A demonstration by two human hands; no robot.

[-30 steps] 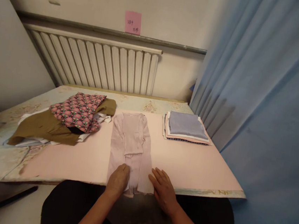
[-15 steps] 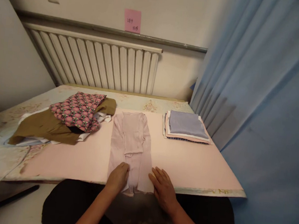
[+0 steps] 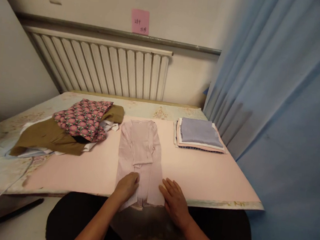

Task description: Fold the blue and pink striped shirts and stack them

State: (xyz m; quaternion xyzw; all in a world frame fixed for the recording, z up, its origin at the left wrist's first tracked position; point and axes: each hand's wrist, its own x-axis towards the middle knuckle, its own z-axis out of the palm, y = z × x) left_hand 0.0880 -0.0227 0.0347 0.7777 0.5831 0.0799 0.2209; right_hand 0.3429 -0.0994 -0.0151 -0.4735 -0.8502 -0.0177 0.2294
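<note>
A pale pink garment (image 3: 141,156) lies lengthwise on the pink table (image 3: 200,173), sleeves folded in over its middle. My left hand (image 3: 126,187) sits at its near hem with the fingers curled onto the cloth, gripping the left part of the hem. My right hand (image 3: 174,201) lies flat with fingers spread at the hem's right corner, touching the cloth edge and the table.
A loose heap with a floral cloth (image 3: 83,118) and an olive cloth (image 3: 47,137) lies at the left. A folded stack (image 3: 199,136) sits at the right rear. A blue curtain (image 3: 277,108) hangs on the right; a radiator (image 3: 102,67) lines the wall.
My left hand has shifted slightly and curled on the hem, lifting its left corner a little. The right hand has stayed put.
</note>
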